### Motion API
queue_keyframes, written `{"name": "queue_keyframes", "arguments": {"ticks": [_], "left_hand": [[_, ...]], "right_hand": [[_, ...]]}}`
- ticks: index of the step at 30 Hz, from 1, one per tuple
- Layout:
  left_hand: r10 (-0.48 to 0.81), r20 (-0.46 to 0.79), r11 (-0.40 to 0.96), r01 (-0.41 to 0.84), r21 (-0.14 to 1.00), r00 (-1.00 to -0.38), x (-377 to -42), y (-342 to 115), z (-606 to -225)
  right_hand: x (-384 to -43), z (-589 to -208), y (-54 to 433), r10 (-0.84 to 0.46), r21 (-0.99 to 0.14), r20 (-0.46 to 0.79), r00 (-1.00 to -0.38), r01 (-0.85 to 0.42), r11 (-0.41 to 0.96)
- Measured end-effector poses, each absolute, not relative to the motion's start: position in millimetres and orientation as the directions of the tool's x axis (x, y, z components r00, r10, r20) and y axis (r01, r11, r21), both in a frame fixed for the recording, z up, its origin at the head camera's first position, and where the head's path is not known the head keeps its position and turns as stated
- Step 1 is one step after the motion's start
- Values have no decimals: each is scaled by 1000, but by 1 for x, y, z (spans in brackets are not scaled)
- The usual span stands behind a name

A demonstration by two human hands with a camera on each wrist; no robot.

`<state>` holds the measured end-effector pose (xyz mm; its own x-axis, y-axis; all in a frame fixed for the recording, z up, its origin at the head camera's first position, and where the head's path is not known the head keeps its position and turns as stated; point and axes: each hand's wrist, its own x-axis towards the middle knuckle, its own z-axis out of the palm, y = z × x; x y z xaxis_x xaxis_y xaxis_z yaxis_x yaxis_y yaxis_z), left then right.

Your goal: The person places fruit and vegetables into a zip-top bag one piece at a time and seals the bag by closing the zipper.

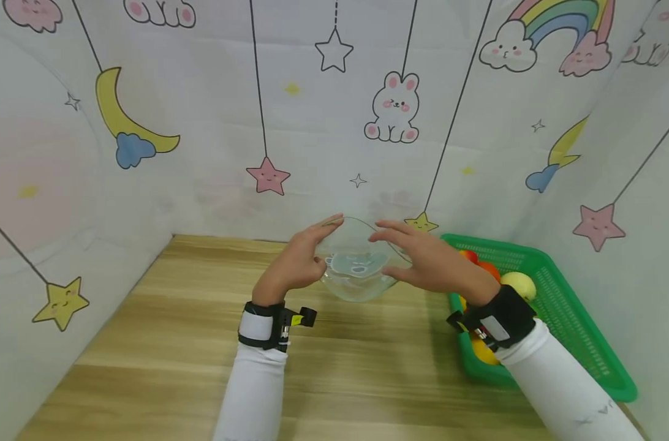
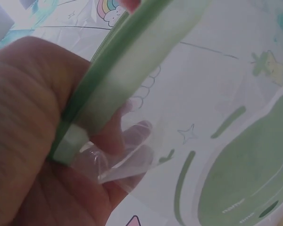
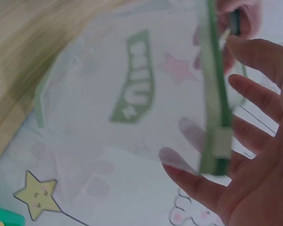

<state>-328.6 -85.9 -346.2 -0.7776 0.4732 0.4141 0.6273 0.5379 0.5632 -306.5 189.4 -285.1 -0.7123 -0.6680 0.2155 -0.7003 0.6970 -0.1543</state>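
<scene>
A clear plastic zip bag with a green cartoon print hangs between both hands above the table. My left hand grips its left side. In the left wrist view the thumb lies against the green zip strip, and fingers show through the plastic behind it. My right hand is at the bag's right side with its fingers spread. In the right wrist view two fingertips of the right hand show through the bag; whether they press on it, I cannot tell. Nothing is seen inside the bag.
A green plastic basket stands on the right of the wooden table, under the right forearm. It holds a pale yellow fruit, a red one and several others. A white printed curtain closes off the back and sides.
</scene>
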Motion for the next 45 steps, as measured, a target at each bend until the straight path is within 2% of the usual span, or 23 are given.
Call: {"name": "queue_keyframes", "arguments": {"ticks": [3,9,17,22,34,45], "left_hand": [[475,413,534,627,567,-778,-328,-86,-347],[489,432,526,652,547,-757,-331,-82,-347],[480,443,519,652,552,-757,-331,-84,-346],[475,452,530,655,538,-755,-331,-86,-344],[482,438,507,649,567,-759,-330,-82,-347],[478,428,523,640,563,-767,-332,-82,-348]], "right_hand": [[-306,-268,200,-619,-213,233,-750,-660,720],[-320,-238,250,-449,-206,262,-855,-504,839],[-354,-230,323,-305,-143,170,-937,-330,933],[-369,-241,353,-199,-174,75,-977,-210,962],[-388,-311,418,-23,-215,-151,-988,10,977],[-395,-343,438,35,-200,-284,-958,95,975]]}}
